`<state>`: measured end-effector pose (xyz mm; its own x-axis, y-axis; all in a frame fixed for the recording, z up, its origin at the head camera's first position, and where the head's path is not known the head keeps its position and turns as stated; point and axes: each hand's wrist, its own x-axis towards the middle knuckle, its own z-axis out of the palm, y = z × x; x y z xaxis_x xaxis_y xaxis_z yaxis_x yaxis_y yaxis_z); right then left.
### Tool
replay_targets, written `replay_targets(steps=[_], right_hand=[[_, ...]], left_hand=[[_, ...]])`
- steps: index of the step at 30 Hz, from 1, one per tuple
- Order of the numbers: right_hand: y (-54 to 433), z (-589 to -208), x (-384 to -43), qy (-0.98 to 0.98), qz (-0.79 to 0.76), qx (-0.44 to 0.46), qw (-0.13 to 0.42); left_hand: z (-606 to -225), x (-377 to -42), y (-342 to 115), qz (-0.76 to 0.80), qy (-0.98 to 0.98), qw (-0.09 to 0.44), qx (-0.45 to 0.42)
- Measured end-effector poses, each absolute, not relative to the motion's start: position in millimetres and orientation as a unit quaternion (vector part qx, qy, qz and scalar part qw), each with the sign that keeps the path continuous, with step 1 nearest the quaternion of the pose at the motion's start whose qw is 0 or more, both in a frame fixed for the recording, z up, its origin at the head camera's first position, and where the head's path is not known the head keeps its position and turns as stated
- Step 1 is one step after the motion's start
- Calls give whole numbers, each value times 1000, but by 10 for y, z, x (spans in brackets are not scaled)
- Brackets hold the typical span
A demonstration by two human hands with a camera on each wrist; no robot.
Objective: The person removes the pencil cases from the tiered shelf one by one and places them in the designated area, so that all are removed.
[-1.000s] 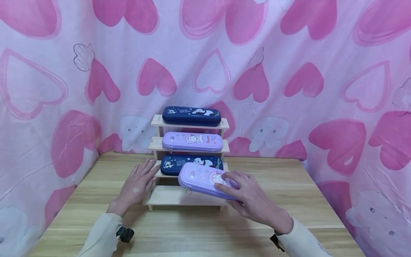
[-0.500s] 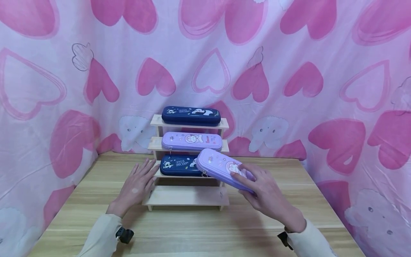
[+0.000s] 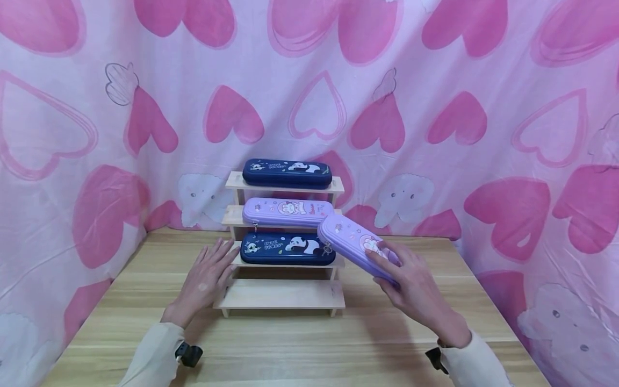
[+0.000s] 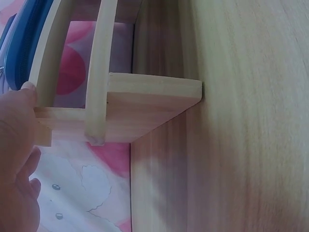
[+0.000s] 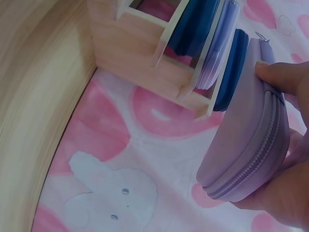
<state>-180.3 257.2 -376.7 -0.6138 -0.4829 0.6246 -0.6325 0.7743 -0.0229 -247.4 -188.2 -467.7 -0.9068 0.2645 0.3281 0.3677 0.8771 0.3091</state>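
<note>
A purple pencil case [image 3: 355,244] has been moved rightward, pinched in the right hand [image 3: 416,290] at the right edge of one four-step rack [image 3: 285,294]. The rack's left edge is touched by the outstretched left hand [image 3: 205,279]. Two navy cases [image 3: 268,255], lettered "CUTE PANDA", and another purple case [image 3: 287,211] are shelved.

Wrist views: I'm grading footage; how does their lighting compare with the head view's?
Head: bright, soft shadow on the pale wood-grain table; left wrist: dimmer, that table partly shadowed; right wrist: dim, the lilac zippered pencil case looking dull.
</note>
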Motion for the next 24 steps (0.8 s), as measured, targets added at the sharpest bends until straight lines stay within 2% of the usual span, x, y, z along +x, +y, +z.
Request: replay_targets(steps=[14,24], right_hand=[[2787,-3881,-1866,-887,139,264,351],[2910,-4030,-1912,-914,131,208,322]], left_hand=[[-4701,-2484,-1885,-193,-955,146,-171],[-4720,-2491,-1880,-196,-954,151,-170]])
